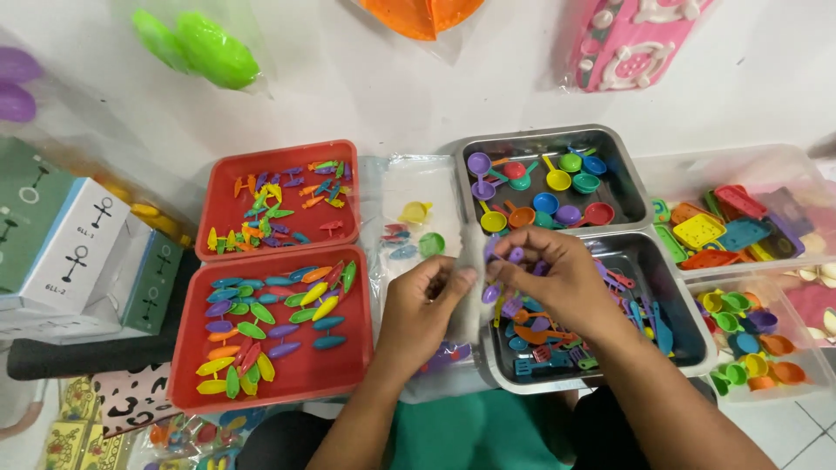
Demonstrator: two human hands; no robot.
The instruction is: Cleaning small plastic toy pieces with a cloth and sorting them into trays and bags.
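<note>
Forearms reach up from the bottom edge, over a lap in green cloth. Left hand [418,309] is curled, thumb and fingers pinched on the edge of a small clear plastic bag [473,270], held upright between both hands. Right hand [557,278] is also closed, fingertips pinching a purple toy spoon [493,292] at the bag's right edge; more purple pieces show by the fingertips, whether in the bag or outside it cannot be told.

Under the right hand: lower steel tray [688,348], holding mixed toy utensils, mostly blue, orange and purple, partly hidden by the wrist. Left of the hands: lower red tray [187,365], holding leaf-shaped plastic pieces in yellow, green, blue, purple and orange, loosely spread. Between the trays lies a flat clear plastic sheet [409,187] carrying a yellow toy cup [415,211], a green cup [431,244] and some small red and blue pieces.

Farther back: upper red tray [218,248], holding smaller mixed-colour pieces. Upper steel tray [627,174], holding round toy pans and ladles in purple, yellow, blue, green and red. At right, clear plastic bins [784,165] hold toy trays and little cups in many colours. At left, stacked cardboard boxes [78,252].

Farthest, on the white floor: bagged green toy [209,48], orange plastic piece [422,13], pink toy set [627,39].
</note>
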